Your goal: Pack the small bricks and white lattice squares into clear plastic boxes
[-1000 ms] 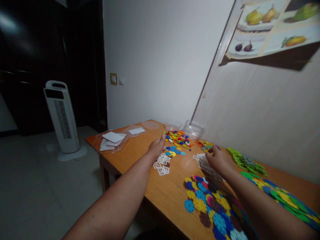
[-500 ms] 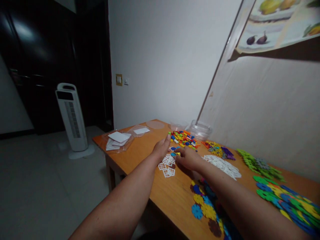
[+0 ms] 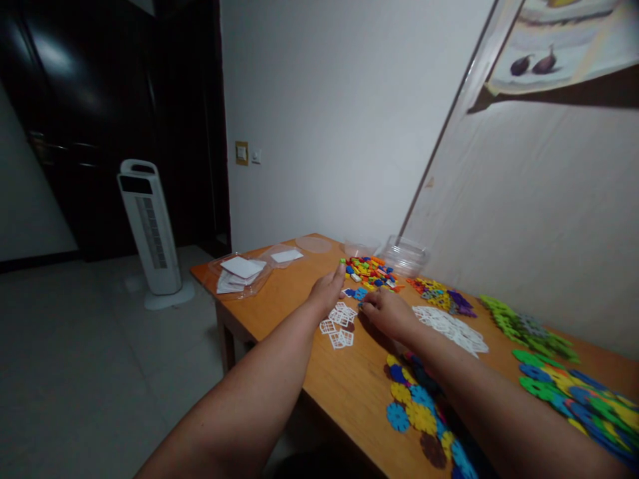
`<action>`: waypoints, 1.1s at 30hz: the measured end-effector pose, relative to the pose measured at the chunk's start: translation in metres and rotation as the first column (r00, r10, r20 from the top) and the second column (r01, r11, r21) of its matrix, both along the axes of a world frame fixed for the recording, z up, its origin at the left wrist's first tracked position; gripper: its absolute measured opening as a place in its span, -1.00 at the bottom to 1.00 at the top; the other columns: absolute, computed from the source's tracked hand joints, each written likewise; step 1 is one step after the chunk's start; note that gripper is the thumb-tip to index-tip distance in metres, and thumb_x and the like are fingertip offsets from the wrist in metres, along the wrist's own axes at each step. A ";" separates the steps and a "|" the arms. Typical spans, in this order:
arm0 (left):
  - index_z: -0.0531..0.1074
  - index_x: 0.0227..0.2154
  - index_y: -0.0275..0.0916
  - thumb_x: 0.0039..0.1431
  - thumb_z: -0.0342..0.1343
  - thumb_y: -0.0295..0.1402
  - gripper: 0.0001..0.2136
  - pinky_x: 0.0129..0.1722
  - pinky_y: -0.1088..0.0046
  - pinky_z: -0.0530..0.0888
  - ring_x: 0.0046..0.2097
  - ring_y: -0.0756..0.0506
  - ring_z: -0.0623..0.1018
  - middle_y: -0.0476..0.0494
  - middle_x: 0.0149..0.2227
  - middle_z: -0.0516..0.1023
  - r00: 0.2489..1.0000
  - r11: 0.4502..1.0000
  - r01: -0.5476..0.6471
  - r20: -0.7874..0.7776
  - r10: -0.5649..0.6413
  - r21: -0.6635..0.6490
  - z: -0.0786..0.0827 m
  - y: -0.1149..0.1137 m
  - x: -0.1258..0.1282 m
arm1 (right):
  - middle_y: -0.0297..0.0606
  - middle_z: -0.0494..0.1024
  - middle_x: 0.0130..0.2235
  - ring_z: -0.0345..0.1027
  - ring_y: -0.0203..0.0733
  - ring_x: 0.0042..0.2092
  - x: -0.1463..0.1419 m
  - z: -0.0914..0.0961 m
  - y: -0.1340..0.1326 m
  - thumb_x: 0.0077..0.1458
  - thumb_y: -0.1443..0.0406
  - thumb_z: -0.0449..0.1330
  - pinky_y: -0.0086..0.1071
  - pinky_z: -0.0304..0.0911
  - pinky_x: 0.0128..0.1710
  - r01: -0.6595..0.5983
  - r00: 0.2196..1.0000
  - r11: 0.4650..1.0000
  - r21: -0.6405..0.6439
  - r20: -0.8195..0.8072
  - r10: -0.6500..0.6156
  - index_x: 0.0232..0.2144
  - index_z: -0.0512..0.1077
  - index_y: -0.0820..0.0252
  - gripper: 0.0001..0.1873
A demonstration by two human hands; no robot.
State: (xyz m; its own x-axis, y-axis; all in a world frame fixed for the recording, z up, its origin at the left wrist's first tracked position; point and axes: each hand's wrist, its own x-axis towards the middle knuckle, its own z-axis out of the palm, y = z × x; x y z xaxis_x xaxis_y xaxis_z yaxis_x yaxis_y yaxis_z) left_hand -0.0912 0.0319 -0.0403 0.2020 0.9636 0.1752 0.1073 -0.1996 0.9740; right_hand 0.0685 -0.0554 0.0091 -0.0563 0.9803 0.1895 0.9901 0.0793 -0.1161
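Note:
My left hand (image 3: 327,293) rests on its edge on the wooden table with the thumb up and the fingers stretched out, beside a small group of white lattice pieces (image 3: 341,339). Just beyond the fingers lie blue notched disc pieces (image 3: 360,293). My right hand (image 3: 385,310) faces it from the right, its fingertips drawn together low over the table. Something small and bluish shows at those fingertips, too hidden to name. A brown piece (image 3: 350,326) lies among the white ones.
Behind my hands is a heap of colourful small blocks (image 3: 372,273) near clear plastic containers (image 3: 405,256). White lattice pieces (image 3: 452,329) and green pieces (image 3: 524,326) lie to the right. Flower-shaped discs (image 3: 421,418) sit near the front edge. White cards (image 3: 243,267) lie at the left.
My right hand's fingers have drawn together; before, they were spread more over the blue and yellow pieces. My left hand stays in nearly the same place. The whole view has shifted slightly.

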 end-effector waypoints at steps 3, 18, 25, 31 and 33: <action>0.49 -0.12 -0.33 0.15 -0.26 0.30 -0.23 -0.35 0.46 0.45 -0.29 -0.10 0.58 -0.30 -0.14 0.58 1.000 1.000 0.004 0.003 -0.004 -0.002 0.001 -0.001 -0.001 | -0.21 0.59 -0.25 0.40 -0.20 -0.26 0.012 -0.003 -0.005 0.12 0.25 0.09 -0.43 0.13 -0.31 -0.031 0.996 1.000 -0.007 -0.081 0.030 -0.33 0.57 0.12 -0.75; 0.48 -0.19 -0.33 0.14 -0.23 0.31 -0.26 -0.38 0.48 0.44 -0.35 -0.05 0.56 -0.27 -0.22 0.56 1.000 1.000 0.000 0.015 0.000 -0.020 0.005 0.000 -0.002 | -0.36 0.42 -0.56 0.34 -0.29 -0.49 0.041 -0.007 -0.017 0.02 0.28 0.11 -0.47 0.11 -0.51 0.139 0.817 0.988 -0.069 -0.556 -0.154 -0.58 0.31 0.17 -0.83; 0.45 -0.24 -0.32 0.14 -0.23 0.30 -0.28 -0.39 0.48 0.44 -0.35 -0.05 0.54 -0.22 -0.27 0.53 1.000 1.000 0.015 0.021 -0.015 0.005 0.003 0.001 -0.004 | -0.39 0.33 -0.64 0.15 -0.37 -0.61 0.056 0.016 -0.049 0.01 0.25 0.11 -0.48 -0.03 -0.64 0.150 0.700 0.949 -0.277 -0.648 -0.299 -0.57 0.34 0.19 -0.82; 0.44 -0.23 -0.32 0.14 -0.22 0.30 -0.29 -0.39 0.49 0.43 -0.35 -0.05 0.53 -0.22 -0.27 0.52 0.999 1.000 0.022 0.028 -0.022 0.000 0.000 0.003 -0.002 | -0.43 0.27 -0.66 0.02 -0.42 -0.62 0.083 0.028 -0.067 -0.02 0.13 0.21 -0.47 -0.08 -0.64 -0.158 0.780 0.847 -0.508 -0.590 -0.208 -0.65 0.33 0.20 -0.68; 0.44 -0.23 -0.32 0.15 -0.23 0.29 -0.29 -0.40 0.49 0.42 -0.36 -0.04 0.52 -0.21 -0.27 0.52 0.999 1.000 0.021 0.028 -0.021 -0.006 0.000 0.004 -0.002 | -0.41 0.30 -0.64 0.05 -0.41 -0.60 0.083 0.028 -0.066 0.00 0.10 0.21 -0.48 -0.05 -0.62 -0.142 0.806 0.868 -0.475 -0.565 -0.178 -0.63 0.35 0.21 -0.66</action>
State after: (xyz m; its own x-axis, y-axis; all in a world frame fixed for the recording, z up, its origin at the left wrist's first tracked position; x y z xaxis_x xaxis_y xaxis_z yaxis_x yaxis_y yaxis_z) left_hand -0.0932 0.0361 -0.0407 0.2171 0.9603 0.1750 0.0760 -0.1953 0.9778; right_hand 0.1511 -0.1214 0.0368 -0.0754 0.9489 -0.3064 0.7197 -0.1609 -0.6754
